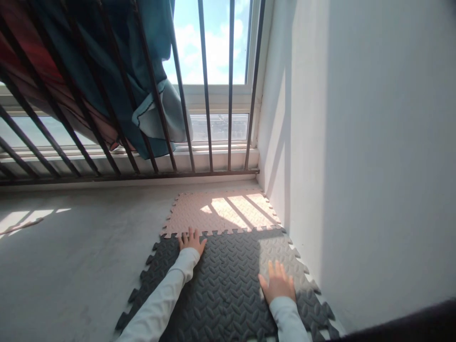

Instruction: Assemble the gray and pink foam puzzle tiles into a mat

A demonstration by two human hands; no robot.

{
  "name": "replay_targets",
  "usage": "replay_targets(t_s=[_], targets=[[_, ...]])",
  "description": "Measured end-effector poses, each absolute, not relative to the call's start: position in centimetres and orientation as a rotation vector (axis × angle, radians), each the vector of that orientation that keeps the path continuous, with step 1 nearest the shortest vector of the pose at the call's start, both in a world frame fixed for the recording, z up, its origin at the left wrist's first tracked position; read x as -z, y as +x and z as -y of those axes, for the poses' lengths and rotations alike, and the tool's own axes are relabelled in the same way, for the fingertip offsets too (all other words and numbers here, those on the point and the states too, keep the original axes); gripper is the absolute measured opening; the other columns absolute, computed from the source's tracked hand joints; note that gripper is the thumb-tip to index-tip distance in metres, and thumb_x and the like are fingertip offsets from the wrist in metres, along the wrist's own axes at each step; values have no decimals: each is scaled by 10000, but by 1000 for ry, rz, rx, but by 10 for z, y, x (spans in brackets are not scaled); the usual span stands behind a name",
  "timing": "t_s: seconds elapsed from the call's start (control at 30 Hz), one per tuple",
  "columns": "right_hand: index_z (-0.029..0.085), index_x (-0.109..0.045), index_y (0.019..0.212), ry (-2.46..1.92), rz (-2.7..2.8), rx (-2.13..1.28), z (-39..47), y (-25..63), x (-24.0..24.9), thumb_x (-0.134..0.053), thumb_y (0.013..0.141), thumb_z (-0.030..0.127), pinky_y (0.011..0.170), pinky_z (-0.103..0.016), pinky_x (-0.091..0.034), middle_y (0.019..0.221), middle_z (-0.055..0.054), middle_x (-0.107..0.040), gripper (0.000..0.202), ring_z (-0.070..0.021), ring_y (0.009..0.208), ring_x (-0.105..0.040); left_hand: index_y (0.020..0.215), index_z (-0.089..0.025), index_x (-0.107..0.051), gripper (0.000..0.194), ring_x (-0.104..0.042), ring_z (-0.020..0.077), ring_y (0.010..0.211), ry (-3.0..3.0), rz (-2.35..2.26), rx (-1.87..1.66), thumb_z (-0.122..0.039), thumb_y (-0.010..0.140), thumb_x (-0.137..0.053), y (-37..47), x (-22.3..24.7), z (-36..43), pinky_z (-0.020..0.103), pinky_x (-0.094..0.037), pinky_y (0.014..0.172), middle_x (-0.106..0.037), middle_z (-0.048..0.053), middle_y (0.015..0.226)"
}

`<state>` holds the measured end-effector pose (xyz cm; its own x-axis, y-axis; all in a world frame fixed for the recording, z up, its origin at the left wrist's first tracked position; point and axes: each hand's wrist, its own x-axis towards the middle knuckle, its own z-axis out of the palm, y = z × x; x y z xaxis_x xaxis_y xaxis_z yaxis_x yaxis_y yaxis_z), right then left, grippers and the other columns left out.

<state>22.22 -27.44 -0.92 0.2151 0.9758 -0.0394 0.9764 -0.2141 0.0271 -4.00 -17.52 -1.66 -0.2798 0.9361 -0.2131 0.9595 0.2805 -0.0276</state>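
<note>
Dark grey foam floor mats (228, 285) with a raised tread pattern and jigsaw edges lie on the floor in front of me. Beyond them, pink foam mats (195, 209) meet their far edge along a toothed seam. My left hand (192, 241) rests on the dark mat by that seam, fingers spread, its fingertips reaching the pink edge. Lower and to the right, my right hand (278, 281) lies palm down with fingers stretched out on the sunlit part of the dark mat. Neither hand holds anything.
A white wall (374, 166) runs close along the mats' right side. At the far end stands a dark metal railing (230, 95) before a window, with teal and red cloth (149, 85) hanging behind the bars. A thin stick-like object (24, 225) lies on the grey floor (78, 275) at left.
</note>
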Motion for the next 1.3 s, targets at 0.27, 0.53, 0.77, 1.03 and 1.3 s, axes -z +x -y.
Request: replay_targets(t_s=[0.27,0.53,0.77,1.03,1.3], targets=[[182,-481,1162,2315,-1983,90,310,214,6,-395,782,371,926,-491,-260,1255,-136,-440,433,-265,1166,-364,1245,-264,-397,544,-282,259,1225,1751,-2395,163,-499,773,-264,-114,10,193,441,-214,988,-321,60,1361],[189,-426,1210,2311,-1913,109,323,206,-8,-410,786,350,933,-482,-239,1309,-123,-374,454,-243,1200,-311,1263,-221,-372,567,-238,271,1250,1675,-2256,293,-493,777,-263,-96,-23,226,482,-171,993,-240,80,1395],[246,-469,1171,2287,-1951,203,359,188,-8,-431,761,304,945,-446,-240,1286,-94,-412,416,-210,1171,-359,1279,-243,-351,637,-204,353,1246,1890,-2044,246,-525,708,-363,-10,-2,353,527,-131,991,-223,74,1400],[268,-468,1168,2307,-2016,289,372,191,-13,-424,752,291,952,-421,-251,1296,-65,-402,418,-187,1184,-341,1142,-324,-509,441,-315,310,1205,1955,-1932,232,-428,726,-403,-25,-21,345,538,-138,996,-398,7,1317],[284,-532,1092,2225,-2302,473,384,186,-12,-425,712,242,979,-389,-213,1202,-28,-507,396,-161,1127,-411,1273,-202,-363,561,-205,201,1271,2148,-1611,-38,-349,732,-377,16,9,387,384,-183,1043,-289,27,1374]])
